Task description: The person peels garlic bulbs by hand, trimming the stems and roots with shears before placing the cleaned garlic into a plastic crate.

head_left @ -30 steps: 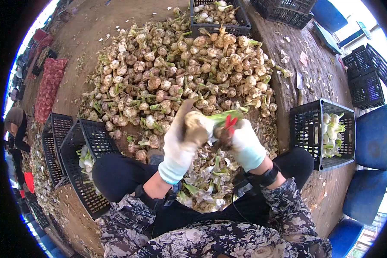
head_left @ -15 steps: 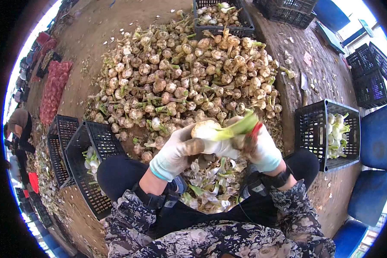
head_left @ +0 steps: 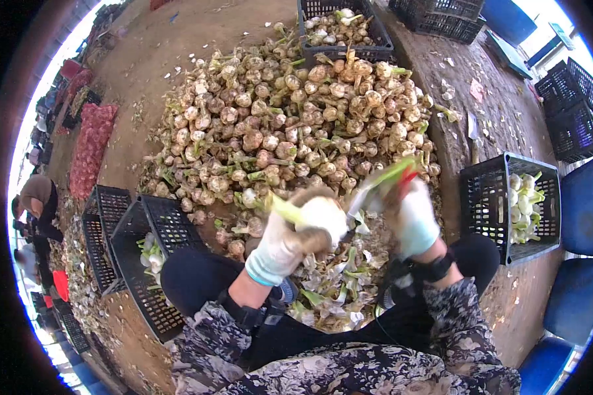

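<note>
The left hand (head_left: 277, 249), in a white knit glove with a pale turquoise cuff, curls round one round white garlic bulb (head_left: 326, 218) with a pale green stalk, at the centre of the frame, seemingly cupped from beneath to leave its near side free. The right hand (head_left: 412, 217), gloved alike and just apart from the bulb, is closed on something blurred; one red strip-like piece (head_left: 407, 179) and one long green leaf (head_left: 390, 174) show there, but whether it grips a tool cannot be told. One loose pile of papery white-and-green scraps (head_left: 336, 289) lies at lower centre, probably because peelings drop there. One broad heap of brownish bulbs (head_left: 263, 125), too many to count, fills the upper centre, likely kept within reach. Two black perforated plastic crates, one at left (head_left: 171, 224) and one at right (head_left: 484, 210), hold whitish bulbs, presumably placed handy to each side; a third crate (head_left: 349, 54), holding mixed bulbs, stands at top centre. One red mesh sack (head_left: 93, 151) lies at upper left.
</note>
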